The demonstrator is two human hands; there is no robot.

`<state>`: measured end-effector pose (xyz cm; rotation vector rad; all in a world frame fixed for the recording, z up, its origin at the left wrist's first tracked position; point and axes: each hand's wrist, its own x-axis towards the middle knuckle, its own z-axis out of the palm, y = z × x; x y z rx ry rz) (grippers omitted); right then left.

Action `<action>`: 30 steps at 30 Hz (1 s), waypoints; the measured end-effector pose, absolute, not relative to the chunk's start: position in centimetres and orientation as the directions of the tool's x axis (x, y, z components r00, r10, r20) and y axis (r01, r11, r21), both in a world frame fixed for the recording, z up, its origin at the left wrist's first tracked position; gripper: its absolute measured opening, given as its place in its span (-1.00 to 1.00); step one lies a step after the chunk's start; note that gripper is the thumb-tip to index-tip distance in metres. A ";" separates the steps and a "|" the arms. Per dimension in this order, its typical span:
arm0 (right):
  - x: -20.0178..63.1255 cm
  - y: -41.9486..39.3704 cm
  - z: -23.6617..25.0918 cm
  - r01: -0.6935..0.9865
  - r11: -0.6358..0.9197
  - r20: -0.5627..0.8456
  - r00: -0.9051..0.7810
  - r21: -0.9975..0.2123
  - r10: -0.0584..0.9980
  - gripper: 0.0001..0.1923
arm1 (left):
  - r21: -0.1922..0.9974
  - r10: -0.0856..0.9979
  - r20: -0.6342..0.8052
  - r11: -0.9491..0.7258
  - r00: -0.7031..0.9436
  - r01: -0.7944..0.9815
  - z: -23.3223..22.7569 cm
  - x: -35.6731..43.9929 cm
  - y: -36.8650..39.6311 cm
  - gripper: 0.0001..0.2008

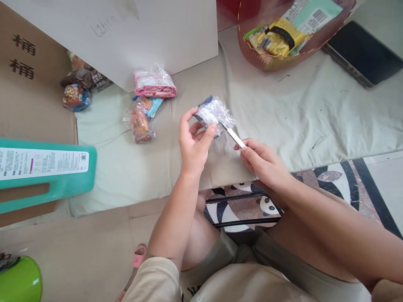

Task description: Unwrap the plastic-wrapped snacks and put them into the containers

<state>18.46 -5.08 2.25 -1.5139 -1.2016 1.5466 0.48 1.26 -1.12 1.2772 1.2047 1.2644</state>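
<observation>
Held in my left hand (193, 140) is a crinkled clear plastic packet (211, 111) with dark blue edges; my thumb is on its near side and my fingers are behind it. My right hand (262, 161) grips a slim white cutting tool (234, 136), perhaps a small knife, whose dark tip meets the packet's right side. Whether the tip has gone through the plastic is hard to tell. Left of my hands, a pink wafer pack (155, 84) and a wrapped brown snack (140, 122) lie on the pale cloth (110, 167).
A white box (151, 37) and a cardboard box (34, 96) stand at the back left, with more wrapped snacks (77, 96) beside them. A teal container (91, 161) is at the left edge. Back right are a pink bowl (258, 62) of packets and a black tablet-like device (367, 52).
</observation>
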 end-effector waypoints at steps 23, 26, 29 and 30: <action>22.4 -2.2 -0.4 0.598 0.121 0.179 0.038 -0.793 0.983 -0.42 | 0.968 0.980 -0.187 0.196 0.067 -0.154 0.3 2.2 -0.3 -0.43; 19.9 -3.5 -0.3 0.258 0.098 0.066 -0.132 -0.961 0.989 -0.32 | 0.996 0.980 -0.089 0.085 0.179 0.033 0.0 2.9 -1.1 -0.52; 19.3 -3.6 -0.1 0.161 -0.029 -0.043 -0.084 -0.987 0.996 -0.31 | 0.962 0.987 0.100 -0.128 0.124 0.242 -0.2 2.5 -1.0 -0.45; 19.5 -3.5 -0.1 0.166 -0.056 -0.067 -0.062 -0.984 0.996 -0.29 | 0.933 0.976 0.162 -0.200 0.145 0.299 -0.3 2.2 -0.7 -0.37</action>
